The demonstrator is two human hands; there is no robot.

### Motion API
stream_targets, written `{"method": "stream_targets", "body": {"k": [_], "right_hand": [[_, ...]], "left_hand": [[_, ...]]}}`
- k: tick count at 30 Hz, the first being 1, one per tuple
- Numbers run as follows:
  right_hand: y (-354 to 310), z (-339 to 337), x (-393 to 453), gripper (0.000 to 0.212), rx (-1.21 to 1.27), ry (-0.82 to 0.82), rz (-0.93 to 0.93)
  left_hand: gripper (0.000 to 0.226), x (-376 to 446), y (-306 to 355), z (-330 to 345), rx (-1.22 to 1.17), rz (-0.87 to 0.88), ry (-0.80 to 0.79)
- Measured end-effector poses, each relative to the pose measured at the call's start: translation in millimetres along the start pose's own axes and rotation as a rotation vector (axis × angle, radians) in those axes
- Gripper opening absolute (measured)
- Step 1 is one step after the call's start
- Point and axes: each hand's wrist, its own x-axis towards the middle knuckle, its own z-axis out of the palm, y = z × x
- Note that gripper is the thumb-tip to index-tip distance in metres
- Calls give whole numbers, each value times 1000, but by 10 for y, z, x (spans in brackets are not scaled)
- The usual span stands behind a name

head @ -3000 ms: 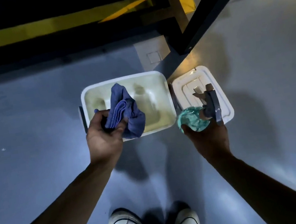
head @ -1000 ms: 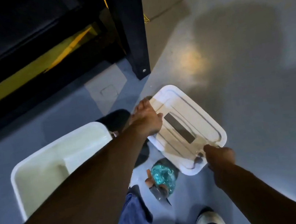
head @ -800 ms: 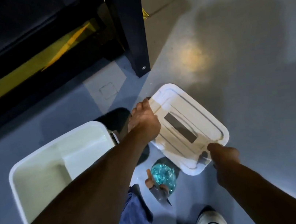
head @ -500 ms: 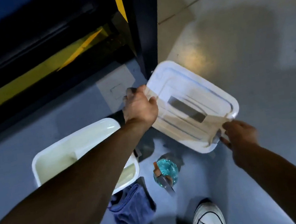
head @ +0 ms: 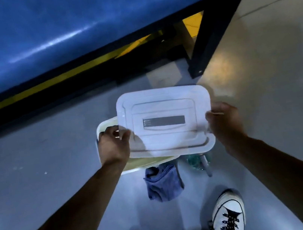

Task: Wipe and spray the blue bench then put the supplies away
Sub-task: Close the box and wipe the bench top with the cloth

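Note:
I hold a white plastic lid [head: 165, 122] level in the air with both hands. My left hand [head: 113, 146] grips its left edge and my right hand [head: 224, 121] grips its right edge. The lid hangs over the white storage box [head: 105, 125], which sits on the floor and is mostly hidden beneath it. A crumpled blue cloth [head: 163, 183] lies on the floor in front of the box. The teal spray bottle [head: 200, 161] lies on the floor beside the cloth, partly under the lid. The blue bench [head: 55, 30] fills the top left.
A black bench frame with a leg [head: 208, 39] stands at the upper right, with a yellow bar [head: 62, 79] under the seat. My two white sneakers [head: 228, 213] are at the bottom edge. Grey floor stretches to both sides.
Both hands lifted the lid from the floor at the right and swung it left over the box. The cloth and bottle, held three seconds ago, lie on the floor.

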Motion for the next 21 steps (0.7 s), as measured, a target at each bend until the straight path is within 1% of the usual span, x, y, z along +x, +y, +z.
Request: {"method": "stream_targets", "body": {"k": [4,8,11,12,13,14,15,18,21], "right_hand": [[6,536,-149,30,-60,-138,-58],[137,872,-120,14,-87,-182,-73],[214,1027,-105,5,-216,-202,-85],[258,1065,-93,20,-253,-212,-76],[276,1088,-90,41,-304,-217,-83],[273,1103,-106,53,-358,-216,-98],[259,1112,-147,55,-406,-204,-108],[224,1110,-341,51,-495,-162,-153],[312,1117,-443,63,-531,-152,-195]], "left_hand": [[30,61,-489,-154,16,-99,51],[25,125,-776,-156,-15,-130,89],[29,176,-922,-103,-22,-141,91],[29,188,-947,-86,-33,-147,90],[28,205,-970,-65,-43,-148,90],[28,217,-985,-56,-52,-153,88],[27,219,-991,-53,-61,-159,83],[30,183,-1043,-79,-78,-195,52],[32,114,-1091,-79,-112,-221,30]]}}
